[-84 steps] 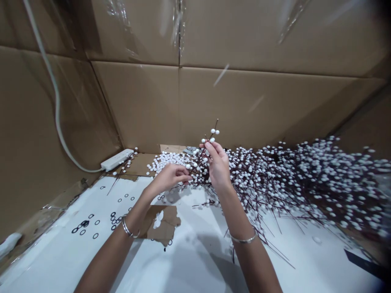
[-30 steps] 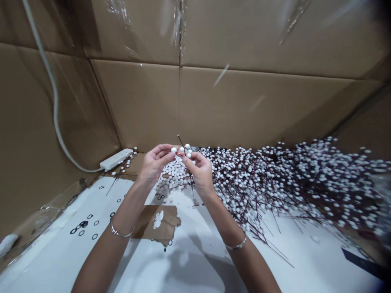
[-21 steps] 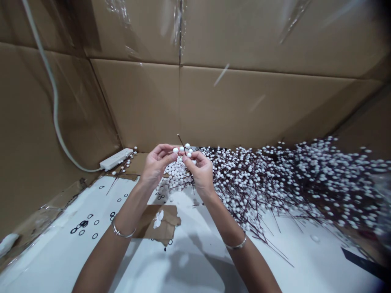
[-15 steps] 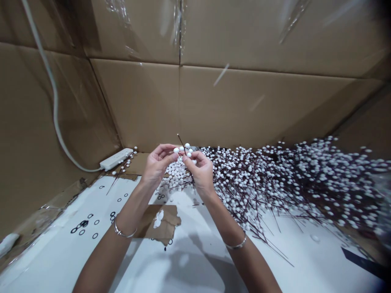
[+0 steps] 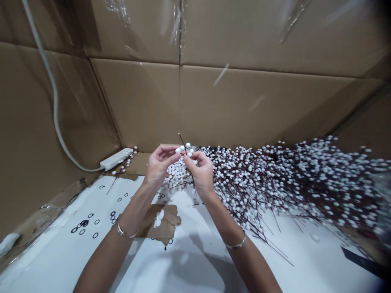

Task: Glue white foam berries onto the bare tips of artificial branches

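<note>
Both hands are raised together over the white table [image 5: 195,264]. My right hand [image 5: 200,173] pinches a thin dark twig [image 5: 187,150] tipped with small white beads. My left hand [image 5: 159,165] pinches a single white bead [image 5: 177,150] at the twig's bare tip. A heap of loose white beads [image 5: 175,173] lies just beyond and below my hands. A big pile of beaded dark twigs [image 5: 290,183] spreads across the table to the right.
Cardboard walls [image 5: 244,101] close in the table on three sides. A white power strip [image 5: 117,158] with its cable lies at the back left. Small black rings [image 5: 88,226] are scattered at the left, and a torn cardboard scrap [image 5: 160,224] lies below my wrists.
Since 2.8 s ago my right hand came down and left with a twig and my left hand rose to meet it. Over the last second the bead in my left fingers edged closer to the twig tip.
</note>
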Available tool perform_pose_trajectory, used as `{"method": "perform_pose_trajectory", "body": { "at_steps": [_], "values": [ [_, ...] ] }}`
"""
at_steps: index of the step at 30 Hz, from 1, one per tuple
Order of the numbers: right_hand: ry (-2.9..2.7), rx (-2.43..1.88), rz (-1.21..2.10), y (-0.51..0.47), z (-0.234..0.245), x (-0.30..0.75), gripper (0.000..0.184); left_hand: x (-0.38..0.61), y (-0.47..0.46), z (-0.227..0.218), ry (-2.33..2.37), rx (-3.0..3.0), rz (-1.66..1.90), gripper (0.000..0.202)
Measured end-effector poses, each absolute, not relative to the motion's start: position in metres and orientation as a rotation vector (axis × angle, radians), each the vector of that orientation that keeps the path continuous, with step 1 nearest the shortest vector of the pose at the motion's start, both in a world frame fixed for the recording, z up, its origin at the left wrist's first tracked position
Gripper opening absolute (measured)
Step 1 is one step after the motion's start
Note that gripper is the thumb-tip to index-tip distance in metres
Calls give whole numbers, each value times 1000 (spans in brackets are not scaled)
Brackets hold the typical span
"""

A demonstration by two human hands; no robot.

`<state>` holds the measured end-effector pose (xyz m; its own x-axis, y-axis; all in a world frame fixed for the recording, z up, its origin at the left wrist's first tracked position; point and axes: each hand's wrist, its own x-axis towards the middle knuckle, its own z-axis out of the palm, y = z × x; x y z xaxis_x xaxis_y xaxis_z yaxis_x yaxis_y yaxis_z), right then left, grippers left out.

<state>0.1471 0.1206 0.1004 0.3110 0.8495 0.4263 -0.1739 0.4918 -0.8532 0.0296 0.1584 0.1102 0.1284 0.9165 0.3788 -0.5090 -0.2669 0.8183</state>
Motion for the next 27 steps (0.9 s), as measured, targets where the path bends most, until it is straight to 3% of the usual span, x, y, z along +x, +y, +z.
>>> {"method": "perform_pose_trajectory", "body": {
  "at_steps": [27],
  "values": [
    [-1107, -844, 417, 121, 97, 146, 6, 44, 151, 104, 451, 873, 1476, 33]
  ]
}}
